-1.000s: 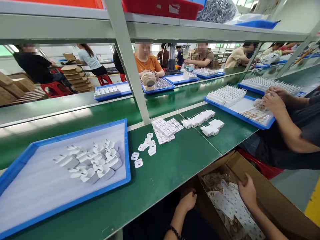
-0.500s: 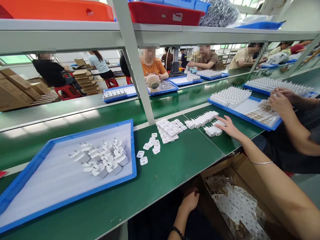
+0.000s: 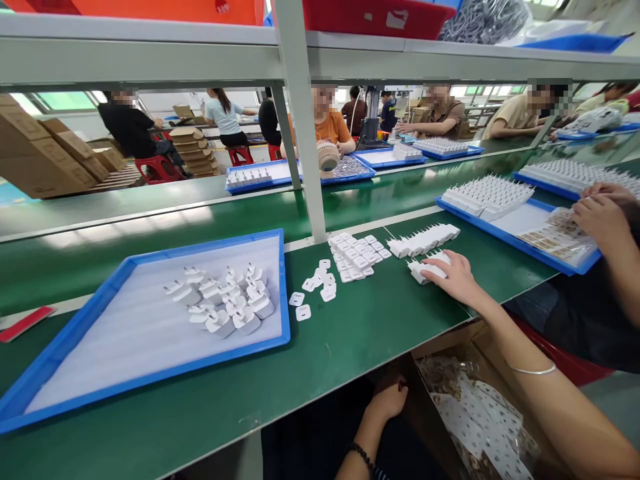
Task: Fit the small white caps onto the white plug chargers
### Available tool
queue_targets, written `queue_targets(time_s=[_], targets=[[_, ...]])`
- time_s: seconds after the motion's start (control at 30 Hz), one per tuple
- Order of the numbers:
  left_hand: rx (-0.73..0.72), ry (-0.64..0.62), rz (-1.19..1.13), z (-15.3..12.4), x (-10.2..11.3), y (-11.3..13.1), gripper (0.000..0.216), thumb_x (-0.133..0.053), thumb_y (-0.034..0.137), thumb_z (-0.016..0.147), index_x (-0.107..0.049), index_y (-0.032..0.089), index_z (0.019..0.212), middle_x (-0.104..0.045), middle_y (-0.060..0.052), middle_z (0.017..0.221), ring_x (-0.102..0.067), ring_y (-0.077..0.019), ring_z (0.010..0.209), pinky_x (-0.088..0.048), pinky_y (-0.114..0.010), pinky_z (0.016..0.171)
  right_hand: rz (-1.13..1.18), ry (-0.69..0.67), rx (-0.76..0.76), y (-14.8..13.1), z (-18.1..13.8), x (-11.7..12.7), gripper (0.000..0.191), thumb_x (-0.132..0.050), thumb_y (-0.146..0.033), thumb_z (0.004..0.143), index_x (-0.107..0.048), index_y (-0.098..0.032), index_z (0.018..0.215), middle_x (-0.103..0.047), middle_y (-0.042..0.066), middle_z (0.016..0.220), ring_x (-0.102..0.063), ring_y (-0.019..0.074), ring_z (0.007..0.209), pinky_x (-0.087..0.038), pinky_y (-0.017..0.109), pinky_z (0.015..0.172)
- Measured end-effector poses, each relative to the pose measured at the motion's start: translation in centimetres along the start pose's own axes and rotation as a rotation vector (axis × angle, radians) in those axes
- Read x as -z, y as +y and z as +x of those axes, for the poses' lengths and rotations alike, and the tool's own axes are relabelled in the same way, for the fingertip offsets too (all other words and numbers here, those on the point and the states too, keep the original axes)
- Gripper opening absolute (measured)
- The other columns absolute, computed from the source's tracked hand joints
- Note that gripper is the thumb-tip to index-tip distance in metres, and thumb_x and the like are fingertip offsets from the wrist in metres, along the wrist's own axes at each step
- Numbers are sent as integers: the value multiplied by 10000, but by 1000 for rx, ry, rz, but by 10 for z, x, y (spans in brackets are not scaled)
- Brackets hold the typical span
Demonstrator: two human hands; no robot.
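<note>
My right hand (image 3: pixel 453 277) reaches over the green table (image 3: pixel 350 340) and lies flat, fingers stretched, on a small cluster of white plug bodies (image 3: pixel 419 269). A longer row of the same plug bodies (image 3: pixel 425 239) stands just behind it. My left hand (image 3: pixel 389 399) is below the table edge, down in my lap with its fingers curled in; whether anything is in it stays hidden. To the left of the right hand lie flat white cover pieces (image 3: pixel 357 253) in a neat group, with some loose ones (image 3: pixel 315 288).
A blue tray (image 3: pixel 75 333) with a pile of white plugs (image 3: pixel 225 303) is at the left. A cardboard box (image 3: pixel 480 413) of sheets sits under the table edge. A co-worker's hands (image 3: pixel 597 213) are over another blue tray (image 3: pixel 525 243) at the right. A shelf post (image 3: pixel 307 147) rises mid-table.
My right hand came up out of the cardboard box, reached across the table and settled onto the small cluster of plug bodies. The view has shifted left. My left hand stayed in my lap.
</note>
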State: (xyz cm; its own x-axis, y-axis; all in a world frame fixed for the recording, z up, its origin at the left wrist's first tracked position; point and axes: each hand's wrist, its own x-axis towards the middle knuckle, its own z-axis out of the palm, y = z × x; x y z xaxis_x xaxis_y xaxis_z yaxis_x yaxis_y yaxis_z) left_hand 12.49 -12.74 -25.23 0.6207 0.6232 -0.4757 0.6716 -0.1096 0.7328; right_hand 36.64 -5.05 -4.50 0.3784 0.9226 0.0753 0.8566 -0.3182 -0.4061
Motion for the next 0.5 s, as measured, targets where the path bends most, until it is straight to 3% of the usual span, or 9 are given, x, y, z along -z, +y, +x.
queue_targets(time_s=[0.2, 0.33, 0.4, 0.5], targets=[[16, -3, -24, -5, 2, 3, 357, -581, 381, 949, -596, 159, 1227, -622, -102, 1250, -627, -216, 1103, -549, -447, 947, 6, -19, 73, -65, -39, -20, 537, -422, -666, 919, -662, -359, 1290, -276, 109, 1584, -170, 406, 1489, -307, 637, 1124], [31, -8, -56, -14, 1, 13, 325, -547, 338, 964, -615, 151, 1221, -633, -112, 1272, -615, -229, 1161, -505, -470, 1021, 22, -80, 162, -103, -55, -34, 589, -393, -697, 913, -648, -342, 1307, -267, 118, 1594, -150, 432, 1492, -297, 657, 1117], [39, -9, -83, -26, 4, 20, 334, -457, 234, 971, -639, 140, 1233, -654, -133, 1285, -610, -239, 1190, -466, -429, 1070, 4, -98, 193, -113, -59, -39, 604, -372, -720, 908, -642, -356, 1308, -285, 111, 1595, -159, 449, 1490, -287, 689, 1103], [0, -34, -144, -63, 24, 39, 403, -462, 227, 933, -630, 162, 1293, -714, -104, 1201, -672, -222, 1071, -520, -349, 966, -71, -38, 231, -121, -59, -39, 609, -404, -703, 906, -625, -324, 1328, -314, 143, 1586, -200, 483, 1473, -235, 750, 1081]])
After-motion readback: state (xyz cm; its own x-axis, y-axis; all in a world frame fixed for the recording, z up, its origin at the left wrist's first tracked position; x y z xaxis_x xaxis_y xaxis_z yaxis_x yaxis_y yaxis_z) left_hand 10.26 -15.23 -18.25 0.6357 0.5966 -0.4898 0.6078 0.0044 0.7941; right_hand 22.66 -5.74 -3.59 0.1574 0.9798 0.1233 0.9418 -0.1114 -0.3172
